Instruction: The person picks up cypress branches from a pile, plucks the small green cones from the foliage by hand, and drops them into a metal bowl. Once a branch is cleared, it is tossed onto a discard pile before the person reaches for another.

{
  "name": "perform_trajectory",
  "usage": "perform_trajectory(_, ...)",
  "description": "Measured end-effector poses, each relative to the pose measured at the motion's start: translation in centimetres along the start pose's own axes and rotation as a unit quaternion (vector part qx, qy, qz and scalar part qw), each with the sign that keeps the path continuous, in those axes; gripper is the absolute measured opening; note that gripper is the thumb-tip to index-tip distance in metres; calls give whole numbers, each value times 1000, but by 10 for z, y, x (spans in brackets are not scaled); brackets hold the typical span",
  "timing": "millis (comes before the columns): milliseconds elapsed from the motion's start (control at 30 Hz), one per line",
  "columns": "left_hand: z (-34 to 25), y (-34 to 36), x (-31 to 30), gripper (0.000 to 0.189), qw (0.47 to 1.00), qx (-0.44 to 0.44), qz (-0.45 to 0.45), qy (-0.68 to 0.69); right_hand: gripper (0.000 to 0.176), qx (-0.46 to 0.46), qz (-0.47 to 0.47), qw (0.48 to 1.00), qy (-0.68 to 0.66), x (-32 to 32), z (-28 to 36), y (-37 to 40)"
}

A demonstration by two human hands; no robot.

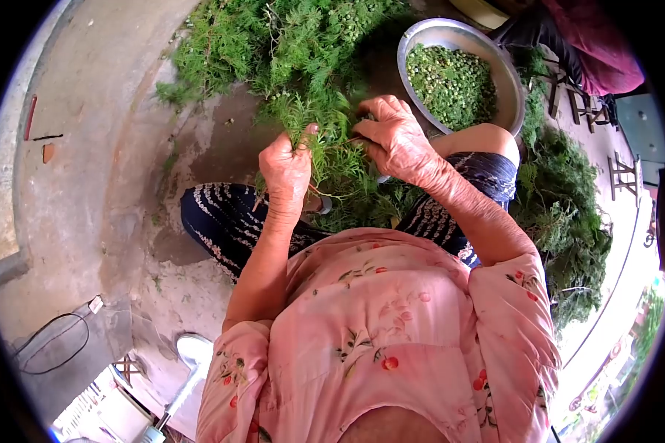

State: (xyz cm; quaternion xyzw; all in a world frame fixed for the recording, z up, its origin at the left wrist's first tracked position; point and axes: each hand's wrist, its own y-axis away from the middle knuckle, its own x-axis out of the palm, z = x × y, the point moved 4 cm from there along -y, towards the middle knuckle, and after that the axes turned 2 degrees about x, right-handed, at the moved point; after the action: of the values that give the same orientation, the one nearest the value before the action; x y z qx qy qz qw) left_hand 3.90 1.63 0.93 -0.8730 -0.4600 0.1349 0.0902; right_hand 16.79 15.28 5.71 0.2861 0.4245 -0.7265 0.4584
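My left hand (285,171) is closed around a leafy green sprig (303,118), with the thumb pressed on its stem. To its right, my right hand (397,139) has its fingers curled together at the sprig's side; whatever lies between those fingertips is hidden. Beyond both hands rises a big heap of feathery evergreen branches (295,44), dotted with small pale round cones or berries. A metal basin (516,92) stands just past my right hand, holding many small green round pieces. More cut greenery (347,210) lies below my hands, between my knees.
Another pile of greenery (561,221) lies to my right, beyond my knee. At the upper right sits another person (595,44) in dark red clothing, near small wooden stools (585,107). A cable (55,336) and a white fan-like object (192,351) are at the lower left.
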Motion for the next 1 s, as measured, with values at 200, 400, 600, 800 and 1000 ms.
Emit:
perform_trajectory(200, -7, -7, -6, 32, 933, 107, -30, -342, 15, 17, 49, 996, -74, 17, 16, 25)
perform_trajectory(400, -14, 3, 16, 38, 895, 134, 38, -423, 20, 163, 161, 956, -180, 3, 35, 48)
perform_trajectory(600, -24, 9, 40, 34, 897, 171, 96, -395, 18, 50, 241, 968, -46, -5, 36, 67)
perform_trajectory(800, -26, 10, 57, 29, 899, 201, 124, -370, 15, 116, 204, 961, -144, -37, 41, 66)
perform_trajectory(1000, -32, 3, 68, 28, 901, 200, 137, -360, 20, 225, 251, 921, -193, -49, 31, 72)
